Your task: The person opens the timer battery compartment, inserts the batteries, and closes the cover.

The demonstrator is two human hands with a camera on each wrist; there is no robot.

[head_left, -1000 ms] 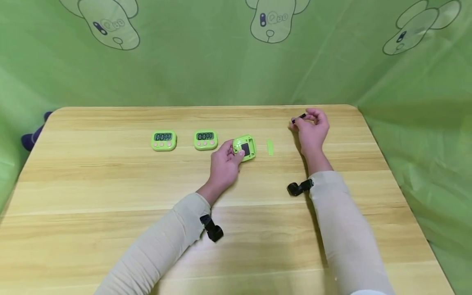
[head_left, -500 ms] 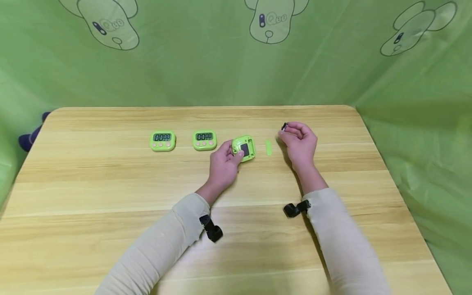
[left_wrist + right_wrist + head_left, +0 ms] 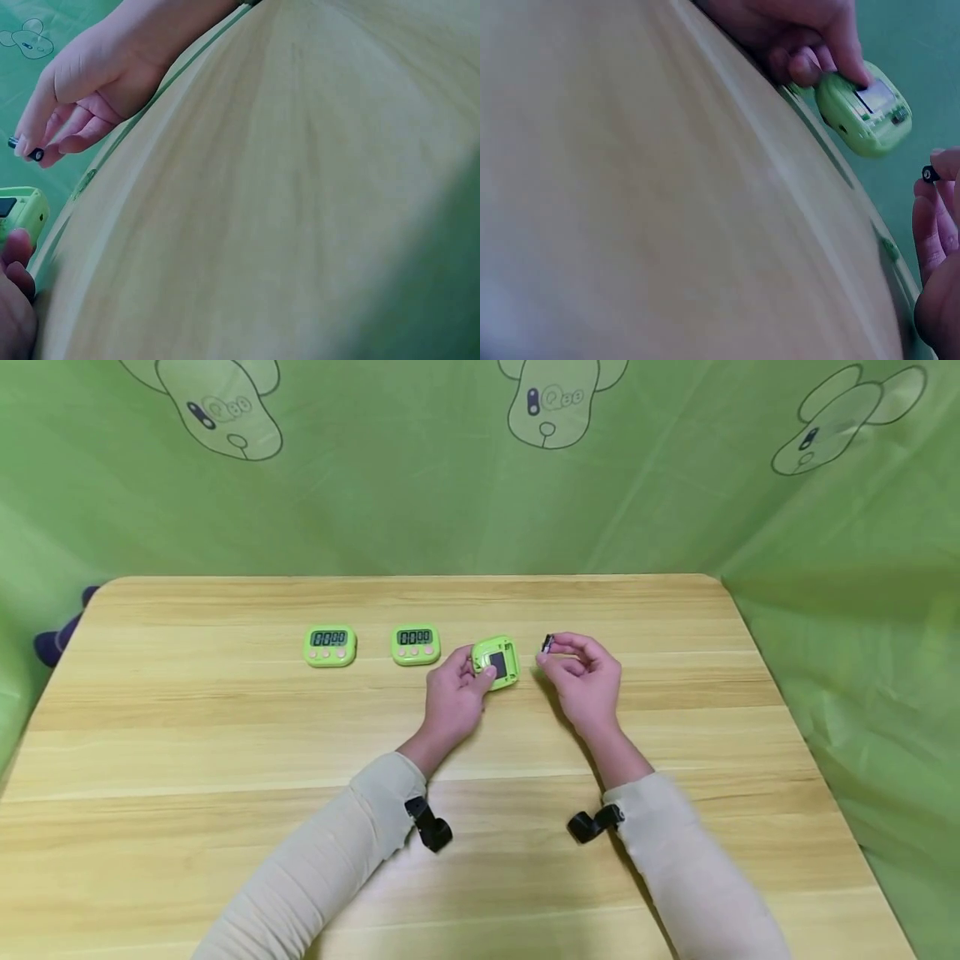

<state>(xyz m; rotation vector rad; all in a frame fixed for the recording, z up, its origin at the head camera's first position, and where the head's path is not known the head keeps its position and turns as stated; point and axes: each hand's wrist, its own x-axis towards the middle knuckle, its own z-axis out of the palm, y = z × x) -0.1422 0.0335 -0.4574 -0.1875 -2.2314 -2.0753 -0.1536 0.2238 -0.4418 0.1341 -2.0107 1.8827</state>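
My left hand point(image 3: 454, 697) grips a green digital timer point(image 3: 509, 653), its back facing up with a recess showing and the thumb across it. In the right wrist view the timer point(image 3: 881, 139) appears lifted off the table. Just to its right, my right hand point(image 3: 588, 681) pinches a small dark battery point(image 3: 547, 643) between thumb and fingertips. The battery point(image 3: 35, 154) also shows in the left wrist view, apart from the timer. A thin green battery cover that lay between the hands is hidden in the head view behind the right hand.
Two more green timers, one on the far left point(image 3: 330, 647) and one nearer the left hand point(image 3: 416, 645), lie face up with lit digits. The wooden table point(image 3: 225, 818) ends at a green curtain point(image 3: 420, 510) behind and at the sides.
My right hand has come left and nearer with the battery, from the table's far right to beside the timer. The left hand and its timer stay nearly still.
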